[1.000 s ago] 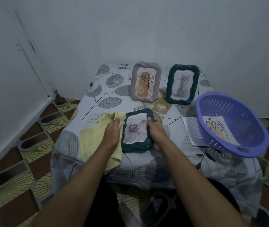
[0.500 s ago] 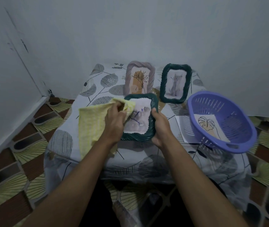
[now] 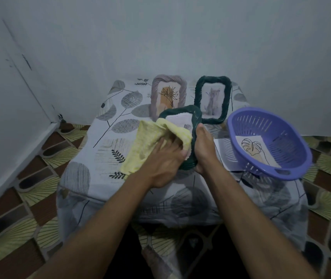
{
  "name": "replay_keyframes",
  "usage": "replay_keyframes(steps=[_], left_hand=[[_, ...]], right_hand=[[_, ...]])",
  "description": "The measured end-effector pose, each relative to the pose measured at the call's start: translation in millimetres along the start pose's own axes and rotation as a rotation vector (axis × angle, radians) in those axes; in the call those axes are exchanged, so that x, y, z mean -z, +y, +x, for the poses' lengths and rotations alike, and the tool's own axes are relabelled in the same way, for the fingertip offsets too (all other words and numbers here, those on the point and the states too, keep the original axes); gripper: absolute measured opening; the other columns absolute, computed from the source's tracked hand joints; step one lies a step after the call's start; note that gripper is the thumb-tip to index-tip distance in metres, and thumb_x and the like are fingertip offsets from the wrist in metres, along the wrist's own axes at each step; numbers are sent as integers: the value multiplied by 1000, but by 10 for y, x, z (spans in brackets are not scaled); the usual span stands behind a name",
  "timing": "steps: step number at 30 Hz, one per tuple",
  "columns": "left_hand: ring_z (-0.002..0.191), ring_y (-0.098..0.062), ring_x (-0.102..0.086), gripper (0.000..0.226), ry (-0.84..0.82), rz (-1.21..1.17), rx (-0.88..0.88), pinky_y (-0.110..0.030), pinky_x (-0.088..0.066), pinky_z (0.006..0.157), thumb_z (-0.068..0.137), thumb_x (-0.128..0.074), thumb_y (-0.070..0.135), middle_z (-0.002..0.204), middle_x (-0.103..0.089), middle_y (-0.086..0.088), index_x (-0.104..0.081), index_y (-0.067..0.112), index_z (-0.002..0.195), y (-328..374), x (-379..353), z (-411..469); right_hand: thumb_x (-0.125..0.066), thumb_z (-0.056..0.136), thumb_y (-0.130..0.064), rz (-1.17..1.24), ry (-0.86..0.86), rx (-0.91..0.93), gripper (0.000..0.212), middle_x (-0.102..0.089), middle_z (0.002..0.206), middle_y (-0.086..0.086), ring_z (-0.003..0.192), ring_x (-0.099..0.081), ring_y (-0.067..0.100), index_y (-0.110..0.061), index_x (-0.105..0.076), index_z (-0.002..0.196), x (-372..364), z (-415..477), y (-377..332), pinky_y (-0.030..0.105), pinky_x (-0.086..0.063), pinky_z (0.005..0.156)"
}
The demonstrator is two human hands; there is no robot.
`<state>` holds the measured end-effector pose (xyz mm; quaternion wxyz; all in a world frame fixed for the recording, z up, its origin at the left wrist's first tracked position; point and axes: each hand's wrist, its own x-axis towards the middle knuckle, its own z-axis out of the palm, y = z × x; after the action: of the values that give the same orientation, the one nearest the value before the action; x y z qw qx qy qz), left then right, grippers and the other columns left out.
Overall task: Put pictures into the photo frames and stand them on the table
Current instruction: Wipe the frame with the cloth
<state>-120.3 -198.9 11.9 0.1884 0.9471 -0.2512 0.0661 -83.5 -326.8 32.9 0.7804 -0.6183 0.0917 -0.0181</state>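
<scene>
head-worn view, angled down, close table (image 3: pixel 108 184)

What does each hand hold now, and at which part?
The right hand holds the nearer green frame by its right edge; the left hand holds the yellow cloth, bunched against that frame's front.

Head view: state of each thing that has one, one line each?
Held green frame: picture in, tilted up, gripped by right hand.
Yellow cloth: bunched in left hand, pressed on its front.
Mauve frame: filled, standing.
Cat frame: filled, standing.
Purple basket: holds leaf picture.
</scene>
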Motion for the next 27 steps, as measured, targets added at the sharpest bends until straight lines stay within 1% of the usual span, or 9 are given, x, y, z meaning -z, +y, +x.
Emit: replay_keyframes(steps=[3,6,9,12,14,17,19,23,27], left_hand=[[153,-27,4,74,55,270,168,-53,3,121,93,16,49,166,-5,-6,-6,21,158,-204,99,144],[152,-31,-1,85,59,248,290,-55,7,120,88,17,51,163,-11,-17,-13,10,156,-137,205,264],[143,-35,-22,74,103,116,110,-49,-9,121,96,1,42,154,-31,-25,-27,3,152,167,178,169],[151,-25,-12,63,24,-119,-90,-41,-5,123,101,-13,36,161,-21,-14,-20,4,155,358,68,-81],[145,-22,-21,59,-30,-24,-143,-43,-13,120,100,-11,36,155,-32,-8,-31,10,149,245,25,-189],[130,-28,-38,53,61,211,-56,-50,-29,103,99,-12,40,142,-44,-5,-41,20,139,-11,92,-159],[135,-32,-35,55,120,270,94,-54,-26,103,99,-11,44,148,-38,-5,-38,24,142,-114,198,-50],[149,-35,-10,60,119,237,361,-63,-6,114,95,-7,45,161,-19,-4,-27,25,149,-142,345,174],[151,-35,0,69,88,198,306,-63,15,115,92,1,41,164,-14,-6,-16,20,155,30,221,176]], right_hand=[[-38,107,-34,36,-86,-52,39,-73,96,11,90,-69,25,-12,-69,103,-22,-93,62,47,-53,94],[-34,109,-28,17,-134,-20,38,-74,98,12,91,-70,24,-10,-68,104,-85,-190,30,42,-54,90],[-36,108,-30,-37,-81,48,38,-74,95,8,91,-69,23,-14,-69,98,-60,-144,-46,44,-55,89],[-36,108,-35,-59,-15,53,40,-73,92,4,89,-69,22,-17,-69,94,74,-87,-101,49,-54,89],[-34,108,-35,-38,-5,52,41,-74,101,6,98,-70,25,-14,-69,104,163,-88,-114,51,-54,95],[-32,109,-31,55,-35,31,42,-74,111,11,107,-68,30,-8,-66,117,214,-117,-137,52,-52,99],[-32,110,-30,72,-81,6,40,-75,108,10,104,-70,28,-10,-66,115,181,-163,-136,49,-53,97],[-33,109,-29,65,-148,-11,39,-72,113,17,107,-69,33,-6,-63,119,92,-239,-129,50,-54,96],[-34,109,-29,4,-119,42,39,-74,109,13,100,-70,27,-7,-65,117,81,-218,-177,43,-54,92]])
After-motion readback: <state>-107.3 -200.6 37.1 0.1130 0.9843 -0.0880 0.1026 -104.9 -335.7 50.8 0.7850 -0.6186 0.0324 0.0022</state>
